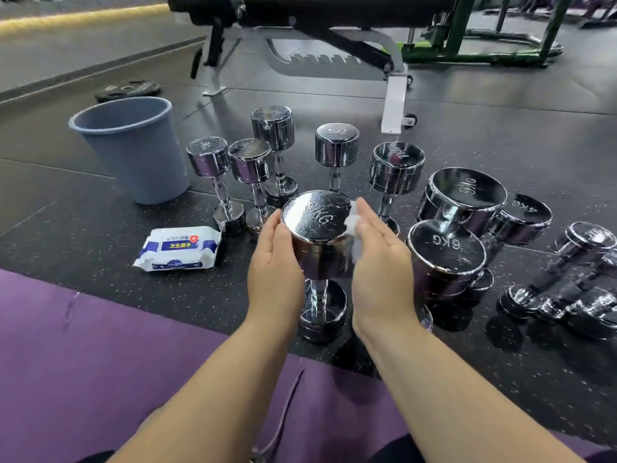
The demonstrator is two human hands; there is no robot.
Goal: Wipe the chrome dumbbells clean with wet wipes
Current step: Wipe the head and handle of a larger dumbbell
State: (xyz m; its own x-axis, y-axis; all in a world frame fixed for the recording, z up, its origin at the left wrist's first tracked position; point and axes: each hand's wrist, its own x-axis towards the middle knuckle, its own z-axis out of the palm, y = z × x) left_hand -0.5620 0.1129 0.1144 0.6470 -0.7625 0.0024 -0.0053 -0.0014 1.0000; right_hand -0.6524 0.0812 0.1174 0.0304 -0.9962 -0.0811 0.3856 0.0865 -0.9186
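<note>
A chrome dumbbell [317, 222] marked 6KG stands upright on the dark floor right in front of me. My left hand [275, 272] cups the left side of its upper head. My right hand [380, 269] presses a crumpled white wet wipe [354, 228] against the right side of that head. Several more chrome dumbbells stand upright behind it [337, 148] and to the right [447, 259]. Others lie on their sides at the far right [567, 289]. A white and blue pack of wet wipes [178, 248] lies on the floor to the left.
A blue-grey bin [133, 152] stands at the back left. A black weight bench [317, 15] with a white frame is behind the dumbbells, and a green frame [467, 45] at the back right. A purple mat [100, 362] covers the near floor. Dark sandals [127, 90] lie behind the bin.
</note>
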